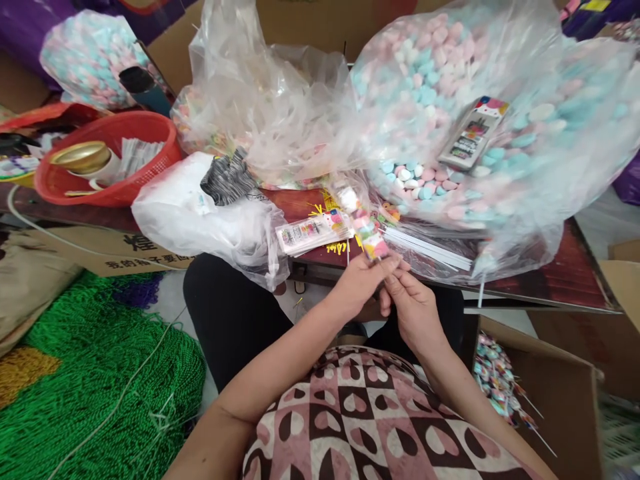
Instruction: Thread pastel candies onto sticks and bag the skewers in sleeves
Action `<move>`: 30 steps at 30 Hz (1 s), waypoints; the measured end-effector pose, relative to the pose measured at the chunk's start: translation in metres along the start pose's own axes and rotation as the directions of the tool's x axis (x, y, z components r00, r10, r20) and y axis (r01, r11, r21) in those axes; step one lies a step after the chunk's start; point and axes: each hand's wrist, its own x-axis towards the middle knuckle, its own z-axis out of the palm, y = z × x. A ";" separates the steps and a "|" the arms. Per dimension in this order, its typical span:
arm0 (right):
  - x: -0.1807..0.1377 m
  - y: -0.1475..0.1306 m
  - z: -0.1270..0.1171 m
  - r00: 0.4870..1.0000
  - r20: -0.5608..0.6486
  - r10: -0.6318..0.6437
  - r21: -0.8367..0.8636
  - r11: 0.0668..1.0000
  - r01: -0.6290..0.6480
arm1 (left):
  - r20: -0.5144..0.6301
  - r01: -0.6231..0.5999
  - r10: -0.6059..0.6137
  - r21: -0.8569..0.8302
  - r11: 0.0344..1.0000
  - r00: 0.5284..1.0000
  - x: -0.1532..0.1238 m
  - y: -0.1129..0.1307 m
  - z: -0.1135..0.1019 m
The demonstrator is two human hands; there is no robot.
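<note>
1. Head camera, sole view: worn on the person's head, placed above and on the near side of the dark red table (590,261).
2. Facing: forward and steeply down, across the table to the cardboard (310,27) behind it.
3. Range: close; heart-print top (360,420) large before the table, left hand (361,285) and right hand (416,308) at its near edge.
4. Breadth: wide, from green cord heap (115,360) below the table's left to open carton (550,400) below its right.

Basket (164,163) left, candy bag (525,170) right (packet (473,137) on top), wrappers (314,233) between.
</note>
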 end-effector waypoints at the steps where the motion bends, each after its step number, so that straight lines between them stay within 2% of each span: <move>1: 0.001 -0.001 0.000 1.000 0.007 -0.011 0.027 1.000 0.011 | 0.040 0.019 -0.019 0.008 1.000 0.999 -0.002 0.002 0.000; 3: 0.001 -0.004 0.000 1.000 0.024 -0.015 0.051 0.999 0.013 | 0.027 -0.051 0.052 -0.036 0.998 0.998 -0.005 0.013 -0.002; 5: -0.001 -0.004 -0.002 0.999 0.036 0.015 0.055 0.998 -0.017 | -0.076 -0.188 0.180 -0.126 0.974 0.981 -0.006 0.030 -0.006; 8: -0.007 -0.001 -0.004 0.994 0.078 0.078 0.042 0.996 -0.081 | -0.177 -0.284 0.250 -0.200 0.938 0.952 -0.001 0.048 -0.009; 10: -0.009 0.002 -0.002 0.992 0.088 0.094 0.024 0.995 -0.097 | -0.237 -0.281 0.231 -0.206 0.937 0.944 0.002 0.047 -0.007; 13: -0.007 0.003 0.005 0.996 0.050 0.077 0.017 0.997 -0.078 | -0.286 -0.234 0.167 -0.217 0.948 0.943 0.005 0.032 0.002; 16: -0.004 -0.001 0.011 0.998 0.030 0.060 0.023 0.998 -0.061 | -0.292 -0.212 0.146 -0.210 0.954 0.945 0.004 0.021 0.009; 21: -0.002 -0.006 0.009 0.995 0.068 0.073 -0.051 0.996 -0.069 | -0.269 -0.221 0.166 -0.189 0.957 0.949 -0.001 0.024 0.004; 24: 0.001 -0.005 0.003 1.000 0.022 0.021 -0.033 0.999 -0.020 | -0.147 -0.160 0.145 -0.096 0.982 0.978 -0.003 0.024 -0.002; 26: 0.003 -0.005 -0.001 1.000 -0.005 -0.011 -0.018 1.000 0.011 | -0.091 -0.181 0.185 0.045 0.982 0.979 -0.003 0.021 -0.005; 28: 0.005 -0.007 -0.005 0.999 -0.012 -0.035 -0.043 0.998 0.034 | -0.075 -0.224 0.247 0.229 0.947 0.966 -0.002 0.019 -0.008; 30: 0.005 -0.011 -0.007 0.997 -0.024 -0.079 -0.104 0.992 0.076 | -0.065 -0.247 0.301 0.425 0.871 0.951 -0.001 0.017 -0.011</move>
